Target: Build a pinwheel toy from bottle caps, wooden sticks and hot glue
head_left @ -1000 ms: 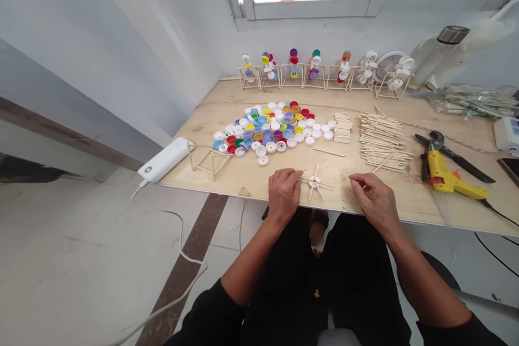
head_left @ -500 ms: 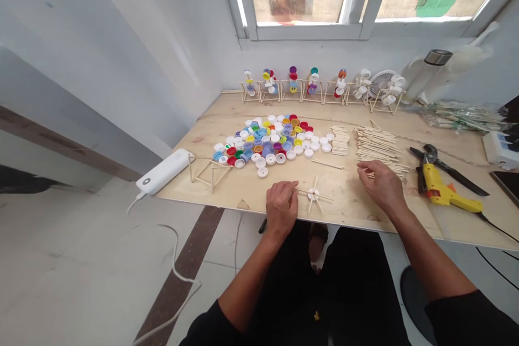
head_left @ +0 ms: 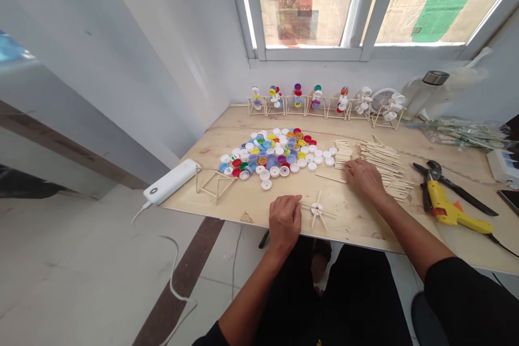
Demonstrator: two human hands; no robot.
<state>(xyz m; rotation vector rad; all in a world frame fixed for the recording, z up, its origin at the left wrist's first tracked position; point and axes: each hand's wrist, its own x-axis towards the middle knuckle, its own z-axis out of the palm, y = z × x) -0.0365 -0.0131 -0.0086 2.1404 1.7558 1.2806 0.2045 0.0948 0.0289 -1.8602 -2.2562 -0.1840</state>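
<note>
A white bottle cap with thin wooden sticks glued out from it like spokes (head_left: 317,209) lies near the front edge of a plywood board (head_left: 251,200). My left hand (head_left: 285,218) rests beside it with the fingers curled on the end of one spoke. My right hand (head_left: 365,178) reaches further back, palm down, onto short sticks (head_left: 343,152) at the left edge of a big pile of long wooden sticks (head_left: 385,165). Its fingertips are hidden. A heap of coloured bottle caps (head_left: 275,154) lies to the left of the sticks.
A stick frame (head_left: 213,183) and a white power bank (head_left: 168,181) sit at the board's left edge. A yellow glue gun (head_left: 450,211) and black pliers (head_left: 450,173) lie right. Several cap-and-stick models (head_left: 320,100), a small fan (head_left: 381,100) and a bottle (head_left: 424,92) stand under the window.
My right hand has moved from the front of the board back and left onto the stick piles. My left hand stays by the spoked cap. The camera has tilted up.
</note>
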